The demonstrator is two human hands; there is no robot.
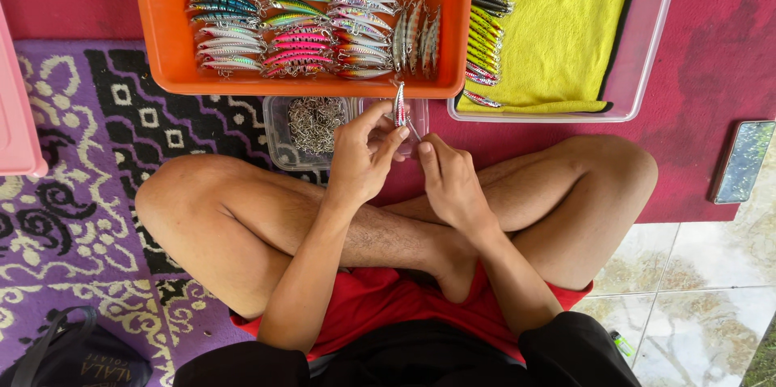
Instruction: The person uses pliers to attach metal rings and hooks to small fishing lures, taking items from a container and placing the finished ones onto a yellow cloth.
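A patterned purple, black and cream rug point(73, 193) covers the floor on the left, and a dark red mat point(711, 48) lies on the right, with pale tiles point(695, 306) at the lower right corner. The person sits cross-legged on these, bare knees spread wide, in red shorts point(380, 298).

Ahead of the knees sits an orange tray point(162, 23) filled with rows of fishing lures point(299, 23) in pink, green, silver and blue. Just to its right is a clear plastic tray point(647, 48) lined with a yellow cloth point(566, 23); more lures point(483, 39) line the cloth's left edge. A pink container point(16, 112) shows at the left edge, a black bag point(73, 359) at the lower left, and a phone point(742, 161) lies on the mat at the right.

Below the orange tray, touching its near rim, is a small clear box of metal hooks point(311, 124).

The left hand point(364, 157) has its grip closed on a silver lure point(399, 104), pinched upright between thumb and fingertips just in front of the orange tray's near edge. The right hand point(449, 181) is beside it, fingers curled and its grip closed on something small at the lure's lower end; what it is cannot be made out.
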